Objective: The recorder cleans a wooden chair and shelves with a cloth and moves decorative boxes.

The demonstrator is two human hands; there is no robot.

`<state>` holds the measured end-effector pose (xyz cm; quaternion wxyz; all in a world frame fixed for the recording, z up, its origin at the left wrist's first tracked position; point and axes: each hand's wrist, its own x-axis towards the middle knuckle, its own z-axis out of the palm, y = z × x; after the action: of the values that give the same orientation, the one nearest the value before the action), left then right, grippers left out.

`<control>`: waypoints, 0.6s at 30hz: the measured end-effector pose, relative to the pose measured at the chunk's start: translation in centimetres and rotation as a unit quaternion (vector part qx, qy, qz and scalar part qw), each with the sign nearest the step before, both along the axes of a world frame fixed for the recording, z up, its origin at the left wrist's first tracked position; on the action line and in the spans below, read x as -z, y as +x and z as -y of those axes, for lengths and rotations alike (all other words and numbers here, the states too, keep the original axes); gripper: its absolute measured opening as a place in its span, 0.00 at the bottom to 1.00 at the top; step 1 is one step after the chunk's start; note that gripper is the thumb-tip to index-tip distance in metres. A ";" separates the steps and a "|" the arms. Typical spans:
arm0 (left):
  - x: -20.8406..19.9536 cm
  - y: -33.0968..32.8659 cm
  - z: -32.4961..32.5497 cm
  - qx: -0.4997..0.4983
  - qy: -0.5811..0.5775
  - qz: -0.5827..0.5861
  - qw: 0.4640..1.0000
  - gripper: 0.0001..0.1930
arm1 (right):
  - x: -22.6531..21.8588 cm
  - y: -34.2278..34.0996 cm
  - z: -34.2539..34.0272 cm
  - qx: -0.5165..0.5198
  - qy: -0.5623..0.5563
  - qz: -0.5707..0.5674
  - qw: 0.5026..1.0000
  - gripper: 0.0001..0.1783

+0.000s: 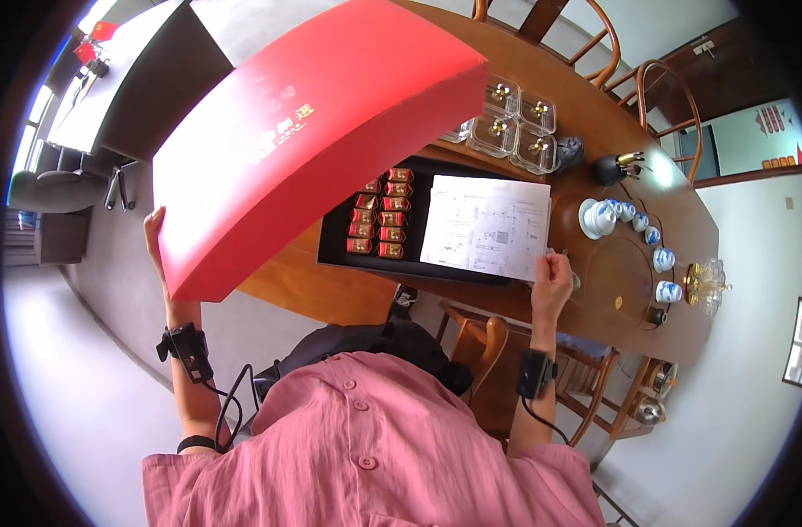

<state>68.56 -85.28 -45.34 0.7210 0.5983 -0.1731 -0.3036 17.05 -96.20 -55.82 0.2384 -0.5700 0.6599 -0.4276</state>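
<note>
A large red box lid (330, 114) with gold lettering is tilted up at the left. My left hand (154, 235) grips its near left corner, with most of the fingers hidden behind it. Below the lid is a dark open box (334, 239), holding small red-and-gold wrapped packets (392, 217) in two visible columns. White printed paper (486, 224) lies over the box's right part. My right hand (553, 277) is closed in a pinch at the paper's near right corner. What else the lid covers in the box is hidden.
Clear lidded containers (502, 132) with gold knobs stand on the wooden table (594, 303) beyond the box. To the right are a dark holder (608, 170) with tea tools, blue-and-white teaware (598, 220) and a glass piece (706, 287). A wooden chair (478, 351) stands close below the table edge.
</note>
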 end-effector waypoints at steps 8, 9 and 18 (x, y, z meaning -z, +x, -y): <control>-0.9 0.8 -1.6 0.026 -0.028 -0.152 0.988 0.22 | 0.3 2.9 -0.1 -0.013 0.059 0.176 0.983 0.03; -0.8 1.1 -1.8 0.022 -0.029 -0.151 0.988 0.22 | 0.9 3.5 0.1 -0.017 0.060 0.177 0.982 0.03; -0.8 -4.0 1.8 0.126 0.086 -0.192 0.969 0.26 | -3.5 7.9 3.4 -0.146 0.178 0.495 0.838 0.28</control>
<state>64.59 -87.06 -44.49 0.6422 0.5623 -0.0788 -0.5150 24.91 -99.60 -52.36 0.6906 -0.3197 0.4277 -0.4879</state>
